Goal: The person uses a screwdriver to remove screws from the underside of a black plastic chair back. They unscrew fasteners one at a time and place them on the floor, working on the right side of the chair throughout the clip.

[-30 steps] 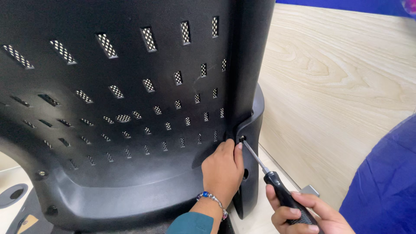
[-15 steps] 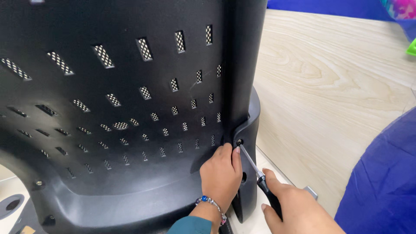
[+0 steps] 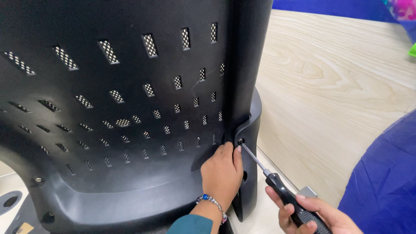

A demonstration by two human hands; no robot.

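Right hand [image 3: 310, 212] regripped lower on screwdriver [image 3: 277, 184], left hand [image 3: 222, 171] still flat against chair back [image 3: 130, 108]

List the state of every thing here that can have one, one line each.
Screwdriver: tip seated in the screw hole, shaft slanted.
Screw hole: occupied by the tip; the screw itself cannot be made out.
Lower hole: open.
Black chair back: upright, perforated shell.
Left hand: pressed on the shell beside the hole.
Right hand: gripping the handle.
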